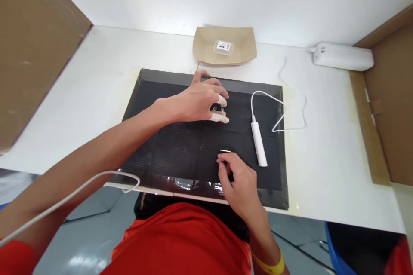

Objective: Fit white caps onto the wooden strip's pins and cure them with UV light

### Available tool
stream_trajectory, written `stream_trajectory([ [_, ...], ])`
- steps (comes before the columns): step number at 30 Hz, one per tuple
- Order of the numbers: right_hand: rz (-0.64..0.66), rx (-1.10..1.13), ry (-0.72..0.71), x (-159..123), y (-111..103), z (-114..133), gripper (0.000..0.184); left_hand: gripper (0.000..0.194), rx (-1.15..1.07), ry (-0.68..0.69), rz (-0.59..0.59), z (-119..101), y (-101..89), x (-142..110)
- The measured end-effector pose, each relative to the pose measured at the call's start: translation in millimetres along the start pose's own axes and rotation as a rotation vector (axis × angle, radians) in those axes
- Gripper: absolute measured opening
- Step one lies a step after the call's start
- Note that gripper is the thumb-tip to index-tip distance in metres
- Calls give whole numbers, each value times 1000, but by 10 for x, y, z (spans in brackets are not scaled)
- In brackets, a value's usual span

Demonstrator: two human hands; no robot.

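Note:
My left hand (206, 96) reaches over the black mat (180, 146), with white finger covers on its thumb and index finger. Between those two fingertips is a small tan piece with shiny, clear-looking parts (219, 112); its kind is too small to make out. The other fingers are spread and bent. Lower on the mat, my right hand (240, 178) has its thumb and fingers pinched together. At its fingertips shows a thin dark piece with a white edge (225, 151), partly covered by the hand.
A white pen-like device (259, 144) lies on the mat's right side, its white cable curling onto the table. Behind the mat, a brown cardboard tray (201, 47) holds a clear labelled box (223, 47). A white power bank-like block (343, 56) sits back right. Cardboard panels flank the table.

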State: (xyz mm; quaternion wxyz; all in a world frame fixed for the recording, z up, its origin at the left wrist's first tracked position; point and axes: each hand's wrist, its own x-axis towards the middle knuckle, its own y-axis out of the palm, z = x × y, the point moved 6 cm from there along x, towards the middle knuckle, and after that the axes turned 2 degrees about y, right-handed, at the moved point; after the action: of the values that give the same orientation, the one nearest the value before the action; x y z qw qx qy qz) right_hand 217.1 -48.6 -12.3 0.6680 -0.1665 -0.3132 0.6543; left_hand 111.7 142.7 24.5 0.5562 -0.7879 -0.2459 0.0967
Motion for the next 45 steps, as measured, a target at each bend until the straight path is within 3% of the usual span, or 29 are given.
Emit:
stream_trajectory([
  [9,1,-3,5,-9,-6,2,19,47,-31,-10,-46,18,-88,-133],
  [12,4,0,13,-7,-9,-2,19,61,-71,-77,-111,101,-205,-352],
  [16,4,25,10,-11,0,-7,19,78,-126,-270,-148,289,-301,-756],
  [20,-57,121,49,-57,-74,-46,21,82,-164,-400,-218,426,-275,-1114],
  [23,-113,137,98,-126,-207,-96,22,78,-171,-429,-290,494,-186,-1245],
  [27,-126,52,133,-186,-353,-144,29,63,-122,-377,-437,526,-120,-1178],
  [30,-113,-71,145,-142,-359,-148,31,64,-147,-367,-511,553,-100,-1023],
  [34,-24,-389,71,27,-216,-50,32,75,-277,-313,-613,606,-92,-899],
  [39,-4,-653,-24,186,-54,112,17,76,-437,-312,-714,713,-64,-973],
  [43,-25,-797,-56,207,71,249,12,72,-496,-270,-709,688,-49,-978],
  [45,12,-904,2,205,160,288,15,69,-485,-238,-703,656,-47,-961],
])
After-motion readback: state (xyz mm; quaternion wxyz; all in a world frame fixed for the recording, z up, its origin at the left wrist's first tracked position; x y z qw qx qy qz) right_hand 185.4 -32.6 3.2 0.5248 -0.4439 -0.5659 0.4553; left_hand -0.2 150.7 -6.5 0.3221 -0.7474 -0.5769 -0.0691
